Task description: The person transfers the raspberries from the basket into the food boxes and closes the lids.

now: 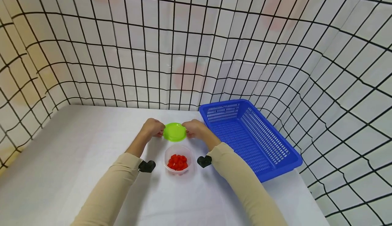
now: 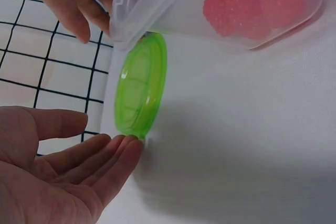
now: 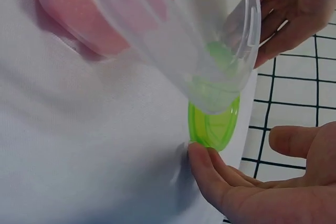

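A round green lid (image 1: 175,132) lies on the white table, just beyond a clear plastic tub (image 2: 157,11) holding several red pieces (image 1: 177,162). My left hand (image 1: 153,128) is at the lid's left edge; in the left wrist view its fairly straight fingertips (image 2: 134,148) touch the rim and the thumb stands apart. At the opposite edge is my right hand (image 1: 194,128). The right wrist view has its fingertips (image 3: 198,153) at the lid's rim, thumb also held away. The tub's wall covers part of the lid in that view.
A blue plastic basket (image 1: 211,109) stands to the right, close to my right forearm. Black wire mesh (image 1: 159,63) rises behind the white table (image 1: 76,144) and along both sides.
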`<state>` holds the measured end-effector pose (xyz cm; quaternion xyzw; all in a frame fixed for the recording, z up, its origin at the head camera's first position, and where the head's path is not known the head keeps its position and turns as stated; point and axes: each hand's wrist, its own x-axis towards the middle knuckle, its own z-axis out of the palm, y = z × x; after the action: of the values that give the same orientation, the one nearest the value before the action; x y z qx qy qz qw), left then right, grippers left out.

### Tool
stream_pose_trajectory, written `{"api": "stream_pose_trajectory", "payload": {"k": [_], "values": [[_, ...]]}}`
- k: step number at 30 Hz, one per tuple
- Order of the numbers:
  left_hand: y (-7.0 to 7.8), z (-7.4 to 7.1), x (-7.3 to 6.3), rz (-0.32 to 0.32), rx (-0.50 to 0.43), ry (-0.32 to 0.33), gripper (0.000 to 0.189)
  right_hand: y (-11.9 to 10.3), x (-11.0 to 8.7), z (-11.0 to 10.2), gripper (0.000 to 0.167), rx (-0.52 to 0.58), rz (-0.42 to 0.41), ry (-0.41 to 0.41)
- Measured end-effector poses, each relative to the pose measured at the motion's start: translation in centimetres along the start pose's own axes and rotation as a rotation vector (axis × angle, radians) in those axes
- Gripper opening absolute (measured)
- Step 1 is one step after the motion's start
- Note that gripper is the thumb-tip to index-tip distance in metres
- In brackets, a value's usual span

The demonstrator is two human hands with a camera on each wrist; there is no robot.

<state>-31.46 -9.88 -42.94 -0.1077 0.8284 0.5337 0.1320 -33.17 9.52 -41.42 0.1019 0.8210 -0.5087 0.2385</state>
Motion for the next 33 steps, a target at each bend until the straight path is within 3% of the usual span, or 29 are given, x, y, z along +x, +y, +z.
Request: {"api": "stream_pose_trajectory", "payload": {"k": [10,22,33], "values": [[-0.52,0.26,0.32,-0.012,0.036,0.011,0.039,0.71,0.46,0.15,0.051,0.046,-0.019,0.005],[-0.44,0.49,0.01,0.048,0.059,0.044,0.04,0.86,0.4,0.37,0.045,0.049,-0.034,0.018],[-0.14,0.63,0.13,-0.011,-0.013,0.017,0.039,0.87,0.69,0.29,0.044,0.083,-0.033,0.056]]}}
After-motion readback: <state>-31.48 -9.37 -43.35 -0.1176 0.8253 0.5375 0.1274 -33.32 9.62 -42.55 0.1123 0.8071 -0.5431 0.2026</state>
